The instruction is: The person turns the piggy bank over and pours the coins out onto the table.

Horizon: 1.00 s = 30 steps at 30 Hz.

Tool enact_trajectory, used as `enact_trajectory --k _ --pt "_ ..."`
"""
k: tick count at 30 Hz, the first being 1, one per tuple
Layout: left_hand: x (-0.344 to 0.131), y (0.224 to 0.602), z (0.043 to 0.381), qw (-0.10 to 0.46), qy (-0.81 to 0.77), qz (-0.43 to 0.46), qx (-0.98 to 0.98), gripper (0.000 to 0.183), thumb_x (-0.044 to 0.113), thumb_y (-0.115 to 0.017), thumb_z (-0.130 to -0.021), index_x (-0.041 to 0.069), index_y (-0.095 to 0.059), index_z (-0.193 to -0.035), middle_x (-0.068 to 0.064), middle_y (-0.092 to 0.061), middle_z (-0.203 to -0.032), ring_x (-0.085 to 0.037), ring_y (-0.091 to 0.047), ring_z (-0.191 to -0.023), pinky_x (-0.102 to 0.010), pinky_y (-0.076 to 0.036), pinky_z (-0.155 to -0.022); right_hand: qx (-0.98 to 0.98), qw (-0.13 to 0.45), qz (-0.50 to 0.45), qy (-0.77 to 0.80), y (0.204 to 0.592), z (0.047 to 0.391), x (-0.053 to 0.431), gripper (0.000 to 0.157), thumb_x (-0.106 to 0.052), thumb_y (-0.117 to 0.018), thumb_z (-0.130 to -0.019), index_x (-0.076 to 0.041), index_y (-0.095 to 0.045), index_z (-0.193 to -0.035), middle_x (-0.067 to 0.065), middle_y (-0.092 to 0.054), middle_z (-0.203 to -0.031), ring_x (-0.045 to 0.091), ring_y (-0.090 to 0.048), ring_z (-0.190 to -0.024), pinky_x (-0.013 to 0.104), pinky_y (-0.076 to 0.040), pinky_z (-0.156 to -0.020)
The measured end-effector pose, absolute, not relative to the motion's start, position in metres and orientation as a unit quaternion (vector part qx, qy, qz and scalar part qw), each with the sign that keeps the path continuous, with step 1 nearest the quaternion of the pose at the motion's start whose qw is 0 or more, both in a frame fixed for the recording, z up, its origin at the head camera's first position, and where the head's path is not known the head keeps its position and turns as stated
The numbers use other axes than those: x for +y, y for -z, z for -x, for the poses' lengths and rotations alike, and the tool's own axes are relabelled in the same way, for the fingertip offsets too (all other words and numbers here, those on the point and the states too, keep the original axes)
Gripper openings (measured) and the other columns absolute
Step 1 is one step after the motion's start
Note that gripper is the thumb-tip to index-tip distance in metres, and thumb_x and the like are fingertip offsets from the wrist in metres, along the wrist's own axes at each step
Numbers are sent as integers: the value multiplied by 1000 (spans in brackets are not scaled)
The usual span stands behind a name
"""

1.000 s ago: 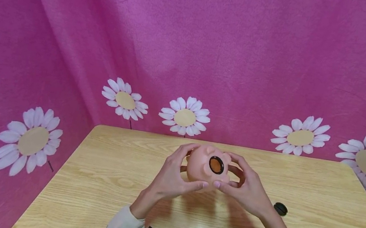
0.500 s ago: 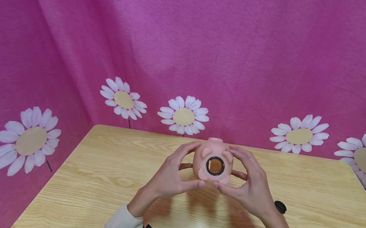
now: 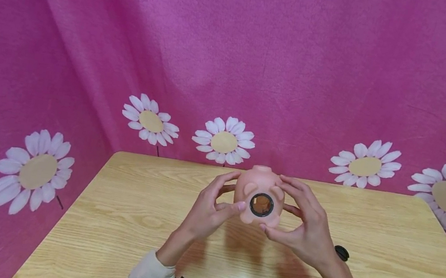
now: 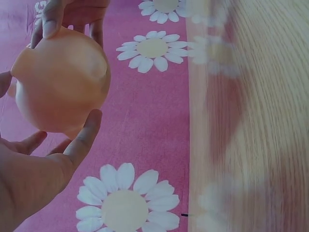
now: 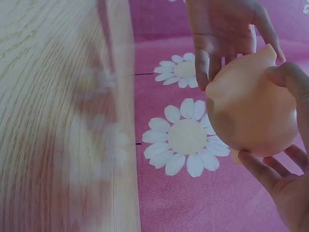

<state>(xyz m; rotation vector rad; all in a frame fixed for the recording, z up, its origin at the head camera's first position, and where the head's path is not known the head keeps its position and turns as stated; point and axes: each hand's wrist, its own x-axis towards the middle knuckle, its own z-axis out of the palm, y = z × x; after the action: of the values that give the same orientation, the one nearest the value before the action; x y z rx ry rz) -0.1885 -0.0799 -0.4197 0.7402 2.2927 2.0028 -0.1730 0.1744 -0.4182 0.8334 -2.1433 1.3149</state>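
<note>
Left hand (image 3: 204, 212) and right hand (image 3: 312, 230) gripping a round pink pig (image 3: 259, 179), only the head view showing its black-rimmed opening (image 3: 261, 205)

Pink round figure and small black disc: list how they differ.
The pink figure is larger; the black disc is smaller. The figure is held between the left hand and right hand; the disc lies on the table. Both show black, the figure on its ring.
</note>
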Motion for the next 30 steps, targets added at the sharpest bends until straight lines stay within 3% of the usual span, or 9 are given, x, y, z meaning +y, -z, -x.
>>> enact_trajectory --k 11,17,22,27,30 --pt "-78 419 188 -6 -635 -228 738 72 27 -79 -97 17 -48 -161 -6 -53 -161 -37 -68 -130 -28 -66 -86 -788 225 -319 -476 418 171 172 88 -2 -102 -62 -9 -65 -141 14 -56 -153 5 -56 -139 22 -63 -93" --pt "-78 418 187 -12 -625 -221 748 71 29 -80 -96 17 -51 -159 -6 -56 -159 -35 -69 -128 -26 -65 -85 -792 214 -314 -478 418 170 172 86 -2 -102 -63 -10 -65 -140 12 -55 -154 6 -55 -140 22 -63 -94" --pt "-78 418 188 -14 -639 -217 738 70 24 -81 -94 15 -52 -158 -8 -56 -159 -37 -67 -130 -30 -67 -84 -795 199 -315 -478 419 170 172 92 -2 -102 -65 -9 -60 -147 12 -51 -156 6 -50 -143 22 -61 -98" --pt "-78 417 188 -20 -670 -234 705 73 9 -82 -92 13 -52 -158 -9 -52 -160 -38 -62 -136 -38 -67 -90 -792 171 -316 -493 419 172 175 102 1 -99 -70 -8 -49 -158 13 -49 -158 3 -47 -147 24 -62 -98" --pt "-80 416 188 -31 -669 -254 698 76 3 -83 -90 14 -51 -158 -9 -52 -160 -38 -60 -139 -38 -66 -94 -786 141 -298 -523 419 173 178 91 4 -91 -80 -10 -48 -158 13 -51 -157 -1 -52 -142 26 -63 -97"
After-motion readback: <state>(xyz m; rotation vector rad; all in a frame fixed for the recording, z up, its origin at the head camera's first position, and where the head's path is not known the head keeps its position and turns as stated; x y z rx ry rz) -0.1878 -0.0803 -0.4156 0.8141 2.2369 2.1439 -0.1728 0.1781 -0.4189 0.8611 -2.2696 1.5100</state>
